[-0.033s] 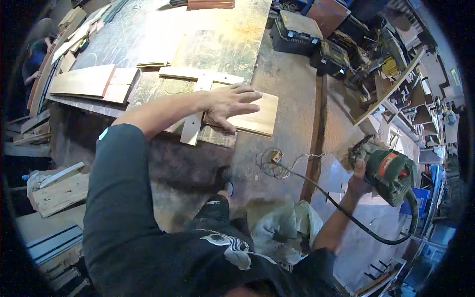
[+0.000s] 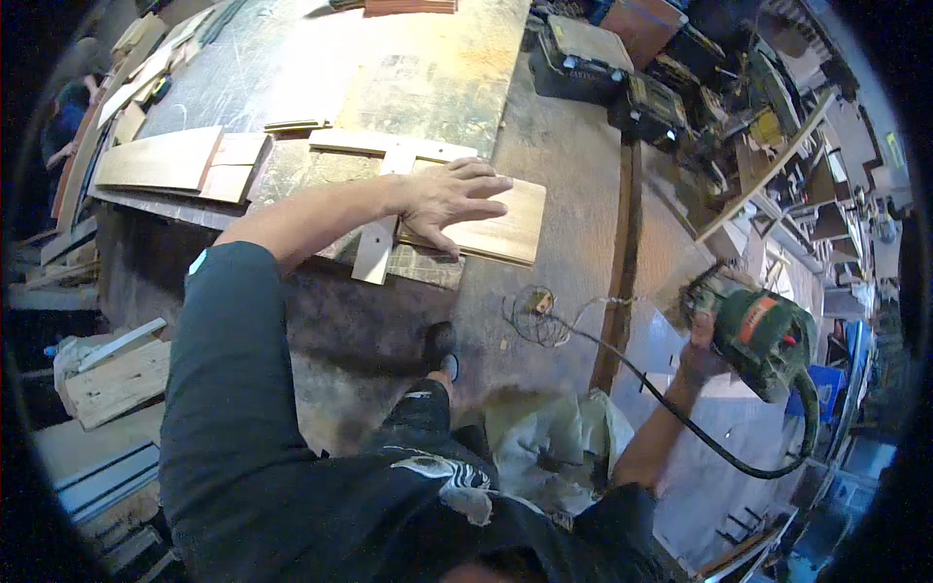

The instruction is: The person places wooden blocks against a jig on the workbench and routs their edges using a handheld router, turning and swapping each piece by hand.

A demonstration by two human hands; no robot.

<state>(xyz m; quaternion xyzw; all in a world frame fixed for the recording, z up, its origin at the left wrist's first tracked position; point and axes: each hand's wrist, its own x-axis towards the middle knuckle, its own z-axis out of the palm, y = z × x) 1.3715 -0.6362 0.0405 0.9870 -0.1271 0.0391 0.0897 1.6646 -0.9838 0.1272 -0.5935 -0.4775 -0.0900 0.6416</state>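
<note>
My left hand (image 2: 449, 206) lies flat with fingers spread on a light wooden board (image 2: 507, 225), which juts past the right edge of the workbench. Beside the palm, a pale T-shaped wooden guide (image 2: 372, 251) crosses the board; the hand covers part of where they meet. Out to the right, away from the bench, my right hand (image 2: 704, 350) grips a green corded router (image 2: 763, 330) in mid-air. Its base end is dusty and faces left. The black cord (image 2: 714, 447) loops down from it and runs back to the floor.
The workbench (image 2: 418, 87) carries more boards (image 2: 160, 160) at its left. Black toolboxes (image 2: 581, 58) stand on the floor at far right. A wire tangle (image 2: 539, 311) and a pale sack (image 2: 559, 442) lie near my legs. Another person (image 2: 66, 121) is at far left.
</note>
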